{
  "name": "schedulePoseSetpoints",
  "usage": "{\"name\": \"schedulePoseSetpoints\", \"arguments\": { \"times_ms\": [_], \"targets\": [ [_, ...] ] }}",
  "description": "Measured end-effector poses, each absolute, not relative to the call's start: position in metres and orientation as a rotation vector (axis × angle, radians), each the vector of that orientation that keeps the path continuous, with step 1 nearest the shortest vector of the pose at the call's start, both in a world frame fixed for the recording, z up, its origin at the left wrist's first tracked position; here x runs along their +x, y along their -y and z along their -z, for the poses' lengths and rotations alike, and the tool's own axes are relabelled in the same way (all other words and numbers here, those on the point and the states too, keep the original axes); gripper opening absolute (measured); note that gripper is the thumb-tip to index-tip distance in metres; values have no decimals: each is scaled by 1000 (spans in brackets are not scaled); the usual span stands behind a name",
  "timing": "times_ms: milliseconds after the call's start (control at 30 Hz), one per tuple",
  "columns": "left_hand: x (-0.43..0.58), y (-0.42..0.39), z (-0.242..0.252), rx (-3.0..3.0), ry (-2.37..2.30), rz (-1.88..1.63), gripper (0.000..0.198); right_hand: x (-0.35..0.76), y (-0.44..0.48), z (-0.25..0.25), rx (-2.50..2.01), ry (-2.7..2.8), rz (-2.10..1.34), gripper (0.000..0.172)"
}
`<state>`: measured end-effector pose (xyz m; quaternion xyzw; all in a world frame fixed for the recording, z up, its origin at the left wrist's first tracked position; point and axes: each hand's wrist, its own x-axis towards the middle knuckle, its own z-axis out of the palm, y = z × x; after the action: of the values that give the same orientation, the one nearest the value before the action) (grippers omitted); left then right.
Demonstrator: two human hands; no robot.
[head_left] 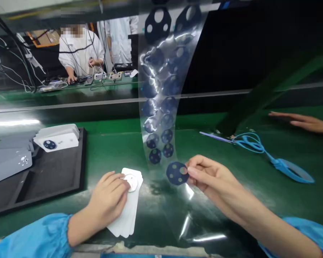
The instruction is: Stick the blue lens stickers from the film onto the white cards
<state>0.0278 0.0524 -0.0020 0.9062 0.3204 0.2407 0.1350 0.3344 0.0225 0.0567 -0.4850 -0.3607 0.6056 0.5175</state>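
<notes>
At the foot of the strip [159, 107], the right hand [210, 177] pinches a disc [175, 173] by its rim; it looks light and bendy, best held there. Left of the strip, the left hand [109, 197] touches cards [133, 211], fingers bent; grip, I can't tell.

A blue cord [280, 164] lies right on the green counter [218, 152]; far left are dark cables [21, 47] and a white-coated person [80, 53].
</notes>
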Motion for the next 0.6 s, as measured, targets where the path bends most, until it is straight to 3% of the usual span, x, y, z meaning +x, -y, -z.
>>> {"name": "schedulePoseSetpoints", "arguments": {
  "times_ms": [67,167,267,400,500,600],
  "targets": [
    [8,-65,2,2792,-741,-502,35,326,-22,-53,-1194,851,-1526,33],
    [4,-76,6,2719,-678,-267,74,304,-26,-45,-1178,820,-1599,34],
    [22,-67,19,2606,-921,-354,100,277,-34,-37,-1176,839,-1622,37],
    [42,-47,38,2532,-1136,-623,108,253,-42,-19,-1255,870,-1572,39],
    [40,-41,38,2480,-1125,-717,95,251,-46,-6,-1302,967,-1455,31],
    [29,-39,31,2552,-1048,-700,51,255,-45,-4,-1412,1113,-1224,22]
  ]
}}
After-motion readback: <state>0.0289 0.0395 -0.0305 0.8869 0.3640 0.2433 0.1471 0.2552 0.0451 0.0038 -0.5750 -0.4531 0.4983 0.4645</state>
